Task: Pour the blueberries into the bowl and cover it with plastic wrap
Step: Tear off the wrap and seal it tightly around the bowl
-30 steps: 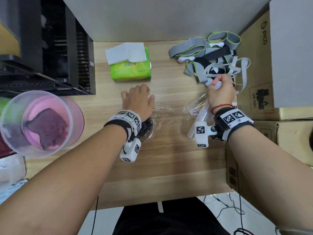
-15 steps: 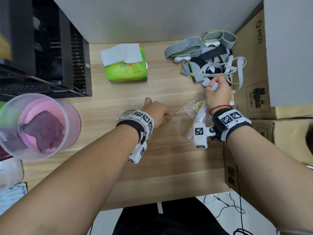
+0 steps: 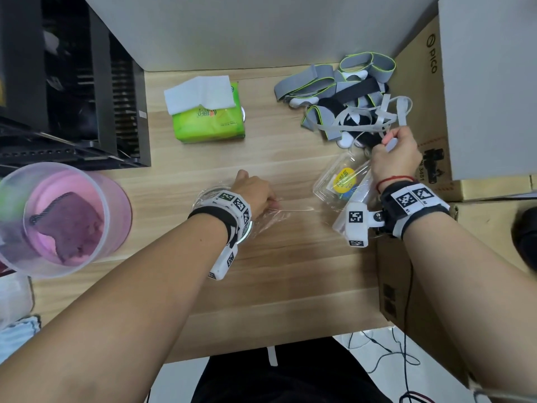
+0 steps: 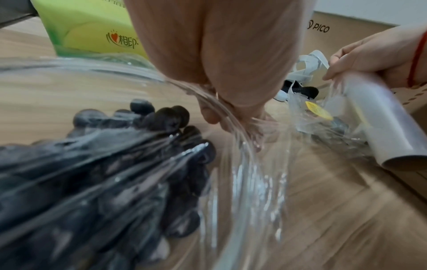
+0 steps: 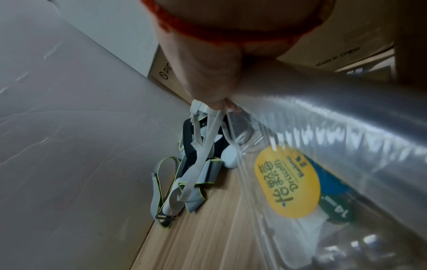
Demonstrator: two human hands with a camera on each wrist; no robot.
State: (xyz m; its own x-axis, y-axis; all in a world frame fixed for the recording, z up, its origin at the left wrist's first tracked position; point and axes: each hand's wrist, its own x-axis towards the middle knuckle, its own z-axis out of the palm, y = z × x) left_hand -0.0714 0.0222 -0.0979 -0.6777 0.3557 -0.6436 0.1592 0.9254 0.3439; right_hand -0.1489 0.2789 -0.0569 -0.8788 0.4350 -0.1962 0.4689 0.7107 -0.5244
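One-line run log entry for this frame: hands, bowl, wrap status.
left hand: pinches wrap at bowl rim | right hand: grips wrap roll | blueberries: in bowl | film stretched from roll to bowl, uncut

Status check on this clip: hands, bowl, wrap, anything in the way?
Left hand pinches wrap at bowl rim. Right hand grips roll, film stretched between. Blueberries in bowl, film over them. Empty clamshell under the roll.

Blueberries (image 4: 129,164) lie in the bowl (image 4: 233,210); clamshell box (image 3: 340,181) apparently right of it.
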